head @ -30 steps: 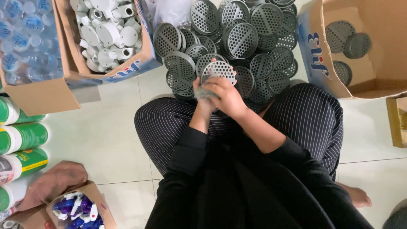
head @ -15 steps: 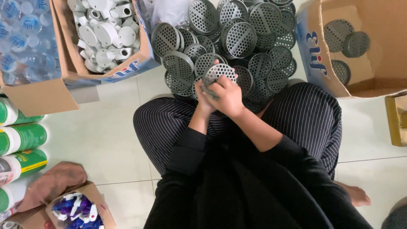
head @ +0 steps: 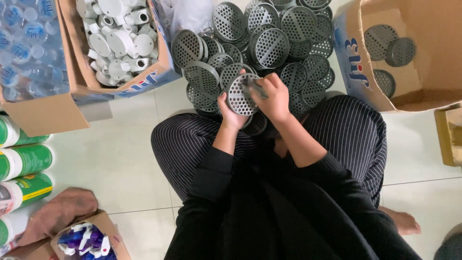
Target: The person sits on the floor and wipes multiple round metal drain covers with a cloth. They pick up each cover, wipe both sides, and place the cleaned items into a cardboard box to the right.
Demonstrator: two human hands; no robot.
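The person sits cross-legged on the pale tiled floor [head: 120, 159], and both hands meet just above the knees, in front of a heap of grey perforated discs [head: 269, 48] piled toward the far edge of the floor. The left hand [head: 230, 111] holds up one round grey perforated plastic strainer disc [head: 239, 94], its face tilted toward the person. The fingers of that hand curl round the disc's lower left rim, thumb toward the front, so it is pinched by its edge. The right hand [head: 273, 96] comes in from the right, its fingers bunched and pressed together on a small dark piece lying against the disc's upper right face; what that piece is I cannot tell.

The disc looks light and stiff, moulded plastic, thin, with a raised rim. I would judge the rim the natural place to grip: the holed face gives little purchase, and smooth plastic may slip. It seems unlikely to break if it fell.

Both forearms, in black sleeves, slope up from the lap, elbows tucked in, wrists close together.

A cardboard box of white plastic fittings [head: 118, 38] stands at the far left; another open cardboard box [head: 409, 53] with a few grey discs stands at the far right.
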